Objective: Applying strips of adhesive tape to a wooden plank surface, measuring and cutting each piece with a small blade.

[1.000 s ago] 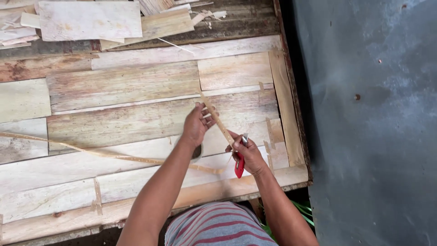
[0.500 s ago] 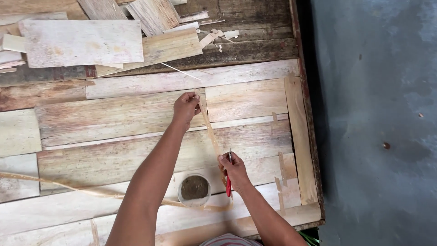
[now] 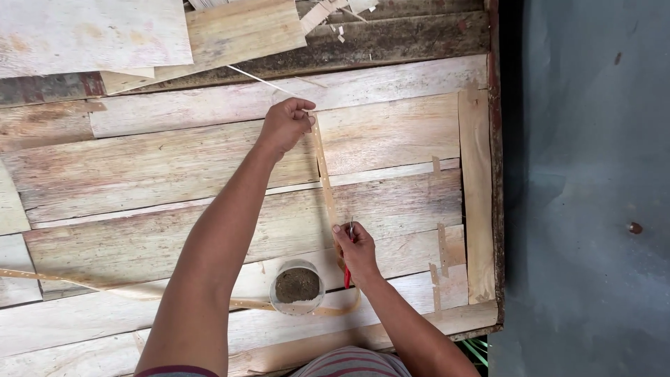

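My left hand is stretched forward over the plank tabletop and pinches the far end of a long thin pale strip. The strip runs back toward me to my right hand, then loops along the near planks to the left. My right hand grips a red-handled knife with its blade against the strip. A small round white cup filled with a dark brown material stands just left of my right hand.
The wooden table is made of rough planks; its right edge borders a grey concrete floor. Loose boards and offcuts are piled at the far side. Small strip scraps lie near the right edge.
My left hand has pulled the strip's end farther forward, lengthening the stretch between my hands. My right hand has kept the knife on the strip. The view has shifted, bringing the cup into sight.
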